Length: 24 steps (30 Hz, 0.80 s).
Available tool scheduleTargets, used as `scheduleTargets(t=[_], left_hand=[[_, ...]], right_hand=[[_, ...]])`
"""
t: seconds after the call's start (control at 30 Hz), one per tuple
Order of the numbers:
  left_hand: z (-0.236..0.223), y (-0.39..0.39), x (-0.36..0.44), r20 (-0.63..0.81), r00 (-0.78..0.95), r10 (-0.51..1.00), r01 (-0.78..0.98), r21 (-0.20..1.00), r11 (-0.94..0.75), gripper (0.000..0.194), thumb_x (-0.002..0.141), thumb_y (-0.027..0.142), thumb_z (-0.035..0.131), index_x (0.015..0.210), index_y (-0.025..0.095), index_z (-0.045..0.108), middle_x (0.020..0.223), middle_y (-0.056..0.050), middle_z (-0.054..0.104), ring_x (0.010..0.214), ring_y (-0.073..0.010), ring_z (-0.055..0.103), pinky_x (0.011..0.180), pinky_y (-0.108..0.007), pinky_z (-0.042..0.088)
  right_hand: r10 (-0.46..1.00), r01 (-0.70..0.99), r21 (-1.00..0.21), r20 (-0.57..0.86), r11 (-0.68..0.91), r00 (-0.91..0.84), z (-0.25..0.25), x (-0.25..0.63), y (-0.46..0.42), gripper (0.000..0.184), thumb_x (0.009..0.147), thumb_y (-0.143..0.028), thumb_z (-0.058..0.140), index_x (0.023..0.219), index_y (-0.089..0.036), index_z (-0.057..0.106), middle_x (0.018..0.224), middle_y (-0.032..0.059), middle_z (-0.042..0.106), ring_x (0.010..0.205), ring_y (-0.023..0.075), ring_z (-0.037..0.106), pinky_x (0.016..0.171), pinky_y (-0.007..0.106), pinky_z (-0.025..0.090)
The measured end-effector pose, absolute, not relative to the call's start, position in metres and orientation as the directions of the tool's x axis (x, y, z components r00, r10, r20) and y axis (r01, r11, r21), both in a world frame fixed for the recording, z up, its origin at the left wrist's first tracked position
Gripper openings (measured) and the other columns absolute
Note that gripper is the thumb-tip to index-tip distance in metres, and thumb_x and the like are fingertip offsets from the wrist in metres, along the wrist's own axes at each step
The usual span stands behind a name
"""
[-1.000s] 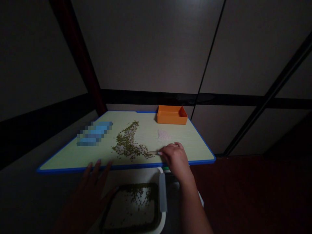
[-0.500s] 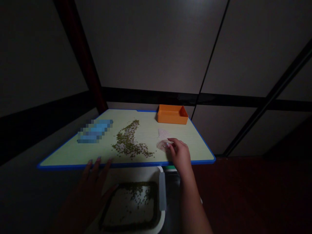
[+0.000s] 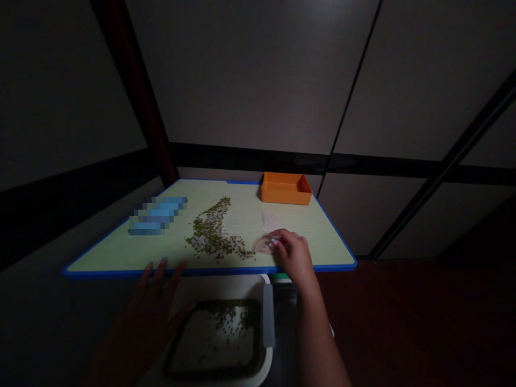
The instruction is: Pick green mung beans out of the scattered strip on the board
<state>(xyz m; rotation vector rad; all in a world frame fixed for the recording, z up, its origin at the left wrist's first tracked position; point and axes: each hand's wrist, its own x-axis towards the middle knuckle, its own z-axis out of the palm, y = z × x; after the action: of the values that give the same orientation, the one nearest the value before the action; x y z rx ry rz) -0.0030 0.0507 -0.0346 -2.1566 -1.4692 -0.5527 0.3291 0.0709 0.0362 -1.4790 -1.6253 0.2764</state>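
Fingers (image 3: 283, 234) of the right hand (image 3: 295, 253) pinch a clear piece (image 3: 262, 245) beside the green grains (image 3: 212, 231); left hand (image 3: 150, 309), its fingers slightly spread, is at near edge of the board (image 3: 121, 258).

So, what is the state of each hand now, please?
Left hand: open, spread at the near edge of the board.
Right hand: closed, holding a clear disc.

A right hand (image 3: 296, 255) pinches a clear, rounded piece (image 3: 263, 244) near the front edge of a blue-rimmed counter (image 3: 322, 236), beside a scatter of green grains (image 3: 209, 236) and a pale patch (image 3: 271, 220). The left hand (image 3: 151, 306), fingers spread, is in shadow at the front edge. An orange tray (image 3: 285, 196) sits by the back right corner, a pixelated blue object (image 3: 159, 216) near the left edge; a white container (image 3: 266, 366) below holds dark grains (image 3: 230, 321).
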Motion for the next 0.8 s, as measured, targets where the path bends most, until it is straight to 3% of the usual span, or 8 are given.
scheduleTargets(t=[0.13, 0.43, 0.67, 0.8], left_hand=[[-0.035, 0.051, -0.003, 0.556, 0.376, 0.742, 0.925, -0.185, -0.331, 0.079, 0.089, 0.068, 0.028, 0.145, 0.015, 0.047, 0.151, -0.025, 0.051, 0.15, -0.0421, 0.032, 0.109, -0.061, 0.046], [-0.032, 0.052, -0.002, 0.557, 0.348, 0.754, 0.937, -0.187, -0.294, 0.077, 0.087, 0.069, 0.033, 0.145, 0.02, 0.047, 0.151, -0.021, 0.053, 0.148, -0.04, 0.037, 0.106, -0.059, 0.05], [-0.032, 0.051, -0.001, 0.536, 0.329, 0.777, 0.944, -0.156, -0.292, 0.074, 0.09, 0.065, 0.031, 0.146, 0.019, 0.046, 0.155, -0.023, 0.046, 0.149, -0.0417, 0.034, 0.102, -0.061, 0.051], [-0.037, 0.052, -0.003, 0.577, 0.355, 0.736, 0.932, -0.156, -0.327, 0.077, 0.089, 0.067, 0.033, 0.144, 0.016, 0.048, 0.152, -0.025, 0.049, 0.151, -0.0414, 0.031, 0.109, -0.06, 0.047]], right_hand=[[0.895, 0.652, -0.706, 0.437, 0.276, 0.094, 0.036, 0.331, 0.071, 0.025, 0.088, -0.011, 0.055, 0.101, -0.024, 0.072, 0.094, 0.002, 0.077, 0.089, 0.0202, 0.066, 0.087, 0.034, 0.045], [0.905, 0.621, -0.727, 0.421, 0.293, 0.066, 0.035, 0.336, 0.066, 0.024, 0.088, -0.014, 0.054, 0.1, -0.024, 0.072, 0.098, 0.002, 0.077, 0.091, 0.0201, 0.068, 0.09, 0.035, 0.047], [0.908, 0.618, -0.726, 0.417, 0.301, 0.048, 0.036, 0.339, 0.061, 0.025, 0.089, -0.015, 0.053, 0.101, -0.024, 0.073, 0.097, 0.0035, 0.077, 0.09, 0.0203, 0.068, 0.088, 0.034, 0.05], [0.911, 0.606, -0.736, 0.409, 0.3, 0.045, 0.033, 0.34, 0.06, 0.024, 0.089, -0.015, 0.054, 0.101, -0.024, 0.073, 0.097, 0.0036, 0.078, 0.091, 0.0206, 0.069, 0.087, 0.035, 0.05]])
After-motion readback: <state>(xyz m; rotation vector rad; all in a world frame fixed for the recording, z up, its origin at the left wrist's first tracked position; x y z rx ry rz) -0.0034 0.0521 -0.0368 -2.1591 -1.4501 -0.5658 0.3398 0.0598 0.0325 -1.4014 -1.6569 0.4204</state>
